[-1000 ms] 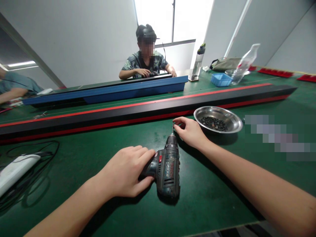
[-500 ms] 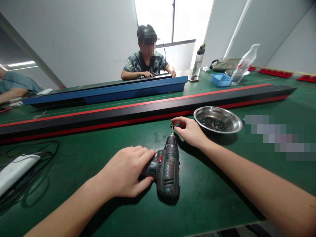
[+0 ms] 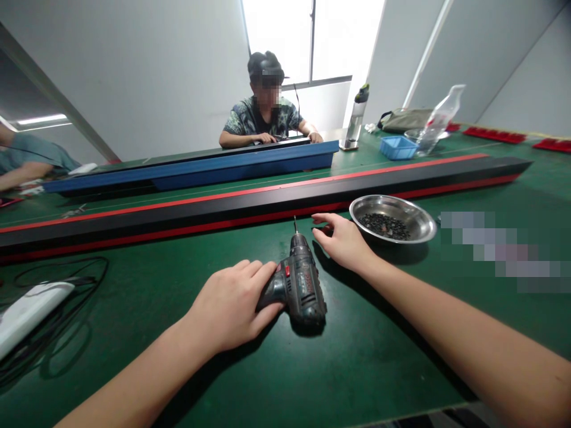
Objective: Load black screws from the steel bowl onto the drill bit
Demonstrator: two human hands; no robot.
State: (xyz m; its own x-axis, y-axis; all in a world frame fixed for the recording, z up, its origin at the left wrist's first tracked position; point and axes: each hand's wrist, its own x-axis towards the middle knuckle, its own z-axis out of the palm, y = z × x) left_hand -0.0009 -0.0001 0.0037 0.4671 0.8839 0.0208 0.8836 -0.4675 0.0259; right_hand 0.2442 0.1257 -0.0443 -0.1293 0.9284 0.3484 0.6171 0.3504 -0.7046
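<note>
Drill: on or just above the worktop, between the two hands, on the near side of the long black-and-red bar; contact underneath cannot be told. Bit points away from the wearer, toward the bar, and leans to the left. Long axis of the body runs from the rear, nearest the wearer, forward and slightly left, crosswise to the bar. Handle juts left into the left hand.

Left hand: grip closed round the handle, thumb on the near side, fingers over the far side. Right hand: grip apart, thumb and index tips separated, right of the bit and clear of it. Steel bowl with small dark pieces lies just beside the right hand, on its right.

Change vs. earlier frames: bit previously pointed nearly straight ahead, its tip at the right fingertips; drill now turned leftward, tip well off those fingers. Rear of the body appears higher in view. Right hand and bowl nearly unchanged.
</note>
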